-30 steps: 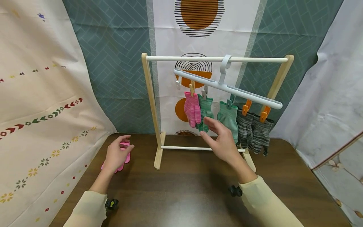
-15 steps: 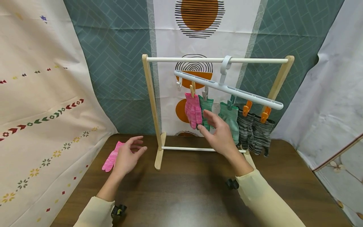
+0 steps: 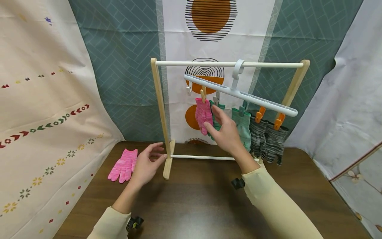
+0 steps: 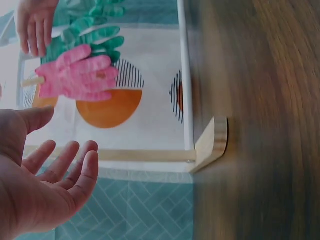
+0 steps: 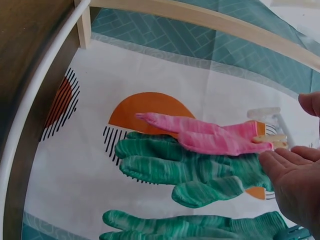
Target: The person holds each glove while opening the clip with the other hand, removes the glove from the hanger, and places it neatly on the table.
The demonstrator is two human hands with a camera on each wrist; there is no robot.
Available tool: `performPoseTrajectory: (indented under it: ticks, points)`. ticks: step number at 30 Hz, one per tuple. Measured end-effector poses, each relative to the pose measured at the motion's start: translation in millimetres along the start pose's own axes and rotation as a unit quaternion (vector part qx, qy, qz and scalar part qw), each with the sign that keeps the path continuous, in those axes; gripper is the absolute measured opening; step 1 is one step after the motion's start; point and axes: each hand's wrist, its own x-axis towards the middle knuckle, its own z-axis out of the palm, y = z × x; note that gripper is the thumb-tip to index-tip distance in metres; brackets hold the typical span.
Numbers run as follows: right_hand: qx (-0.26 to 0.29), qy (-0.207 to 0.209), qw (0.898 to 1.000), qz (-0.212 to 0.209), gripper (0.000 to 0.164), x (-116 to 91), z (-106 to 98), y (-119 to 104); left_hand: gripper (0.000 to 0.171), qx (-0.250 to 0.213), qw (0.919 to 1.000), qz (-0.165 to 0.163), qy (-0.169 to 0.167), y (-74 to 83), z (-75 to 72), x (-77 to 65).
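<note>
R hand [image 3: 225,130] is just below the hanger [image 3: 255,102], fingers & thumb apart, nothing gripped; thumb overlaps the clipped pink glove [image 3: 203,113] in head view, but contact can't be confirmed. That glove hangs under the hanger's L half, cuff up, from one wooden clip [image 3: 203,94]. L hand [image 3: 147,166] is lower & L of the hanger, near the rack post [image 3: 161,111], fingers loosely bent, holding nothing. Loose pink glove [image 3: 123,166] lies on the counter [image 3: 191,202], below & well L of the hanger.

Main risk, prob.: a tug on the clipped pink glove slips its cuff free, b/c only one clip seems to hold it. Green glove [image 5: 200,170] overlaps it under the hanger, so a wide R grab could catch both. A bump there could swing the hanger or slide its hook [image 3: 237,69] along the rod [image 3: 194,63], b/c the hook appears just looped over. Dark gloves [image 3: 274,141] under the hanger's R end would then sway too. L hand, if it drifts, could knock the rack post & shake everything.
</note>
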Motion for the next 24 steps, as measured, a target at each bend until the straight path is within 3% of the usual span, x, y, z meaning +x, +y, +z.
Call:
performPoseTrajectory:
  ticks: [12,19,24]
  points:
    - [0.009,-0.004,1.000,0.021,0.076,19.6,16.4,1.9,0.046,-0.038,0.9992,0.010,-0.008,13.3,12.6,-0.4]
    - [0.023,0.016,0.999,0.039,0.075,34.0,23.0,2.2,0.044,-0.075,0.9969,0.015,-0.017,41.3,8.5,-3.1]
    - [0.018,0.047,0.996,0.070,0.070,45.4,27.2,4.4,0.045,-0.070,0.9972,0.024,-0.015,28.6,12.4,2.6]
